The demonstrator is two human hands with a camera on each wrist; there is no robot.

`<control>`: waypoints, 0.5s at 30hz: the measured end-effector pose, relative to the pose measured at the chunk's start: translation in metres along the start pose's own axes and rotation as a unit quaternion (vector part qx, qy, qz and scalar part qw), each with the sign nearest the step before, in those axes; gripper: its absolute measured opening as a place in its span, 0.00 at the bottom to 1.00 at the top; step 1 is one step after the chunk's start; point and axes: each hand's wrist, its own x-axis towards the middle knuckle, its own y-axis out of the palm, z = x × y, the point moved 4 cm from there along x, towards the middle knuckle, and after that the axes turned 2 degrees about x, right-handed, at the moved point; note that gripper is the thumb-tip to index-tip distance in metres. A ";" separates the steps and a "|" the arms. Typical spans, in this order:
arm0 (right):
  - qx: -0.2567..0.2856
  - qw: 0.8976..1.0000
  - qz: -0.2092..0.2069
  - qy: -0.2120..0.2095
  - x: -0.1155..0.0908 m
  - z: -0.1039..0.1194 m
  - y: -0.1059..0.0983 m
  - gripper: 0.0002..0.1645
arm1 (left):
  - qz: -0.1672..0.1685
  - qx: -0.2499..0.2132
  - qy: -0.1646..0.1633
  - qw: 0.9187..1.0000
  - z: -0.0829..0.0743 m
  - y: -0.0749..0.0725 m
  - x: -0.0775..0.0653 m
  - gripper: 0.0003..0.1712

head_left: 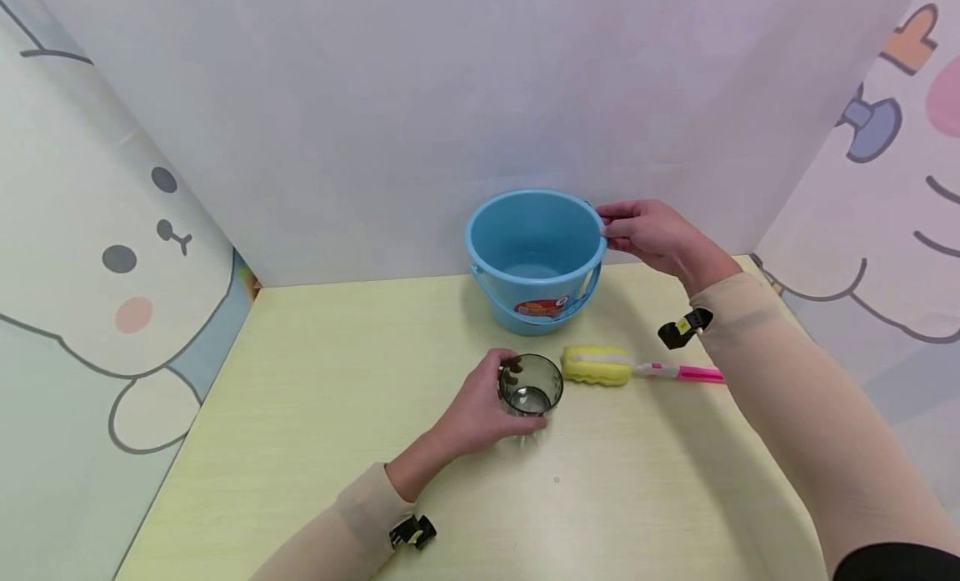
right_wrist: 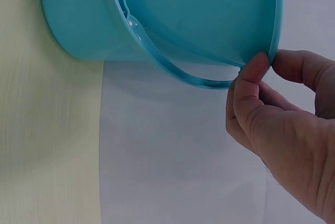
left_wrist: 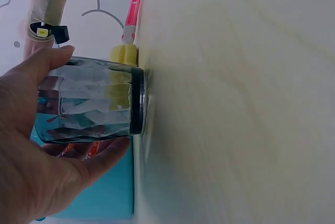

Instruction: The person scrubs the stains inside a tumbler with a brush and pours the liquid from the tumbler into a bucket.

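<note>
A smoky, see-through drinking glass (head_left: 531, 386) stands upright at the middle of the table, its base at the tabletop. My left hand (head_left: 480, 406) wraps round its side, thumb and fingers on opposite sides; the left wrist view shows the faceted glass (left_wrist: 86, 101) in that hand (left_wrist: 47, 150). At the back, a blue bucket (head_left: 536, 302) stands with its handle hanging down in front. Its right rim is pinched by my right hand (head_left: 652, 235). Up close in the right wrist view, thumb and fingers of this hand (right_wrist: 285, 124) meet at the bucket's rim (right_wrist: 277, 20), beside the handle's end.
Right of the glass lies a bottle brush with a yellow sponge head (head_left: 596, 365) and a pink and white handle (head_left: 697, 373), partly behind my right sleeve. A pale wall (head_left: 360, 147) rises behind the light wooden table (head_left: 300, 373), with cartoon-printed panels at both sides.
</note>
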 end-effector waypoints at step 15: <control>-0.001 1.000 -0.001 0.001 0.002 -0.001 -0.001 0.33 | 0.002 0.012 -0.008 1.000 0.001 0.003 -0.002 0.55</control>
